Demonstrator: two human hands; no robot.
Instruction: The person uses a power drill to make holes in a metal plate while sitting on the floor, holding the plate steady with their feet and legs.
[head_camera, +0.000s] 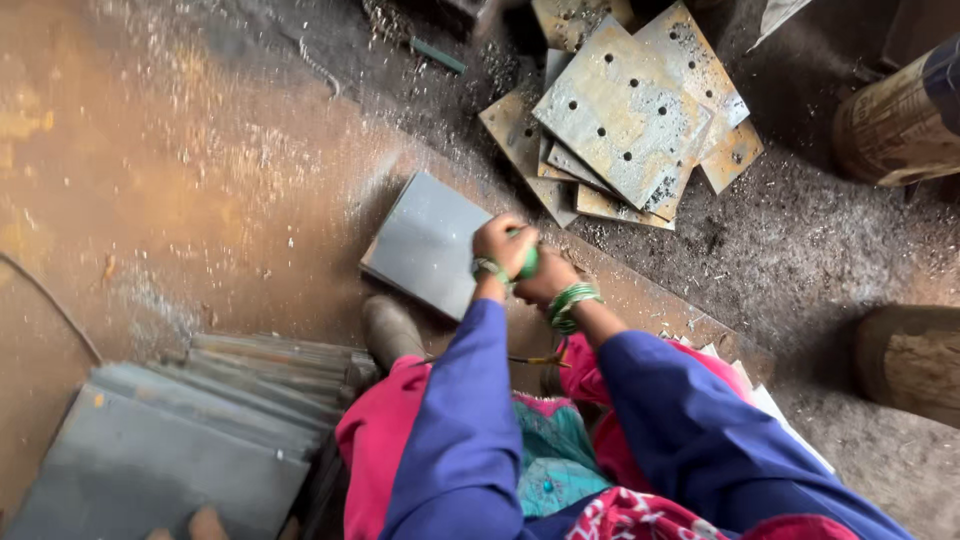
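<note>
Closest to the camera: blue sleeves over pink clothing, both arms reaching forward and meeting in the middle. Off to the lower left there's a fanned stack of grey plates (190, 430) on the floor.

The left hand (500, 245) and right hand (548, 280) are bunched together around a small green object (527, 262). Both look closed on it, the left from above and the right from below, with green bangles on both wrists. Most of the object is hidden, so I can't tell what it is or which way its long axis runs.

Right under and just left of the hands lies a single grey steel plate (425, 240), flat on the rusty floor (150, 180), its near edge running diagonally toward the hands. The left hand is nearer to it, practically over its right corner.

Farther out, upper right, a loose pile of drilled plates (625, 110) sits among metal shavings, well apart from the hands.
</note>
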